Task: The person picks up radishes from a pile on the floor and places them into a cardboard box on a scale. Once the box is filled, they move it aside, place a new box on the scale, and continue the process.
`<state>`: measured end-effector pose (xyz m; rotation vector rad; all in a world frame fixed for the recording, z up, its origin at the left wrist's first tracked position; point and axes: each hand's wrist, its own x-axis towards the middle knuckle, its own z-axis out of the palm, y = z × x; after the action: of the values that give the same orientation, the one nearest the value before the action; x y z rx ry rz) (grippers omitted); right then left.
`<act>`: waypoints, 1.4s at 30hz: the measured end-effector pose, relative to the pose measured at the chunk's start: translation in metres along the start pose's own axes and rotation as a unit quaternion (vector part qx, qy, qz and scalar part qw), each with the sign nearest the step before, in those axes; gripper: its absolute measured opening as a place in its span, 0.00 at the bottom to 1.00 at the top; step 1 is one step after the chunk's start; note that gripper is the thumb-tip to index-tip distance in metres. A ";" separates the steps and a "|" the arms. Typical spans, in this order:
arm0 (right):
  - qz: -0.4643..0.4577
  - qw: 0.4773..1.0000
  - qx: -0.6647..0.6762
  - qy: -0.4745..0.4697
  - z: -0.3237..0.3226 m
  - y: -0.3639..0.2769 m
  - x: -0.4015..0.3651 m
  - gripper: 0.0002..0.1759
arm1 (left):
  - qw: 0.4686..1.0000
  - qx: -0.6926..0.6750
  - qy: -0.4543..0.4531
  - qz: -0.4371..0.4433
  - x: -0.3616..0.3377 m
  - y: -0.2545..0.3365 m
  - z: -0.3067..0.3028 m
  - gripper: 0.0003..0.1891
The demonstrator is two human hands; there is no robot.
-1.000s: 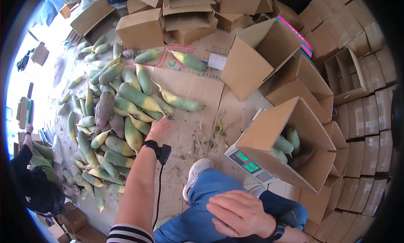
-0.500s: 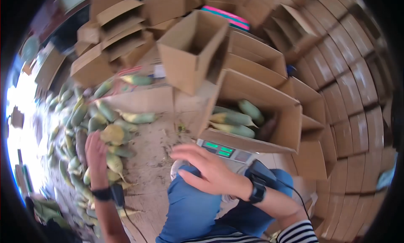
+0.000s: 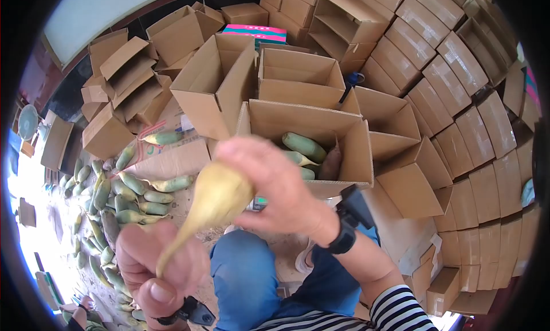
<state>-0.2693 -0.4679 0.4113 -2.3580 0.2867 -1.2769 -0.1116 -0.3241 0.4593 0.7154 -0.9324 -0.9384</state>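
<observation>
A round yellow radish with a long tapering root is held up close to the camera. My right hand is closed around its thick end, somewhat blurred. Below and left, my left hand has its fingers loosely curled and its thumb apart, and the root's thin tip overlaps the palm. Behind my right hand stands an open cardboard box with green radishes and a dark reddish one inside. Part of a scale display shows below the box, mostly hidden by my right hand.
A heap of green radishes covers the floor at left, beside a flat cardboard piece. Open boxes stand ahead, with a pink and teal box behind. Stacked cartons form a wall at right.
The yellow radish has come up from the heap and is now in my right hand. My left hand has risen from the heap toward the camera. The view has shifted.
</observation>
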 end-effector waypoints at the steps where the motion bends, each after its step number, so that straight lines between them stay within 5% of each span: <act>1: -0.011 0.999 -0.030 0.033 -0.014 0.005 0.005 0.50 | 0.999 -0.014 -0.041 0.009 0.006 -0.002 0.005 0.24; 3: 0.052 0.991 -0.077 0.097 -0.037 0.020 0.009 0.47 | 0.997 0.071 -0.007 -0.017 0.005 0.000 0.006 0.30; 5: 0.101 0.987 -0.113 0.062 -0.050 0.046 0.001 0.46 | 0.956 0.258 -0.013 -0.141 -0.004 -0.013 -0.010 0.35; 7: 0.151 0.976 -0.155 0.026 -0.059 0.075 -0.020 0.45 | 0.897 0.383 -0.154 -0.160 -0.030 -0.037 -0.023 0.35; 9: 0.247 0.941 -0.162 -0.165 -0.058 0.104 -0.045 0.44 | 0.822 0.499 -0.246 -0.121 -0.052 -0.051 -0.016 0.33; 10: 0.244 0.942 -0.159 -0.166 -0.055 0.114 -0.055 0.44 | 0.821 0.502 -0.242 -0.122 -0.059 -0.056 -0.013 0.33; 12: 0.308 0.861 -0.215 -0.343 -0.047 0.129 -0.075 0.42 | 0.755 0.613 -0.230 -0.040 -0.070 -0.062 -0.010 0.36; 17: 0.307 0.812 -0.247 -0.430 -0.040 0.151 -0.102 0.28 | 0.779 0.583 -0.227 -0.040 -0.072 -0.063 -0.023 0.35; 19: 0.256 0.917 -0.186 -0.243 -0.043 0.142 -0.084 0.23 | 0.778 0.584 -0.227 -0.042 -0.073 -0.061 -0.026 0.36; 26: 0.223 0.972 -0.073 -0.016 -0.035 0.079 -0.039 0.12 | 0.787 0.581 -0.205 -0.032 -0.075 -0.058 -0.028 0.35; 38: 0.169 0.948 0.113 -0.245 0.024 -0.040 -0.003 0.16 | 0.824 0.523 -0.217 0.012 -0.079 -0.077 -0.036 0.36; 41: 0.110 0.955 0.126 -0.245 0.043 -0.075 0.001 0.18 | 0.865 0.459 -0.198 -0.044 -0.087 -0.084 -0.053 0.36; 42: 0.108 0.954 0.128 -0.251 0.050 -0.082 -0.002 0.18 | 0.920 0.330 -0.176 -0.116 -0.091 -0.084 -0.064 0.36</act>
<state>-0.2305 -0.3809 0.4246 -2.2563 0.1937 -0.5476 -0.1095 -0.2708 0.3302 1.2767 -1.5417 -0.9798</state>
